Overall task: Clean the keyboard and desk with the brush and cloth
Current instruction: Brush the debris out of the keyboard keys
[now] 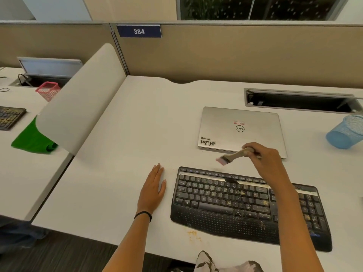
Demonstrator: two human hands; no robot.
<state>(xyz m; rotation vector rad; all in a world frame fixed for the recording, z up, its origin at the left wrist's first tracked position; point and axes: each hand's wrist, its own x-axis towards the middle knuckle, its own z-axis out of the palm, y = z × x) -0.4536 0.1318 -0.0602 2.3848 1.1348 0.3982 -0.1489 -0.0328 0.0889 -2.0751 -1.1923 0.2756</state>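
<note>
Right hand grips the brush above the crumb-strewn keyboard; left hand lies flat on the desk. Brushing seems barely begun; wiping remains

Open desk left of keyboard and toward rear partition. Closed laptop just behind keyboard, narrow gap between. Near right edge: blue mesh basket. Left side walled by curved divider; open cable tray rear right.

Left hand flat; right hand gripping brush (raised).
</note>
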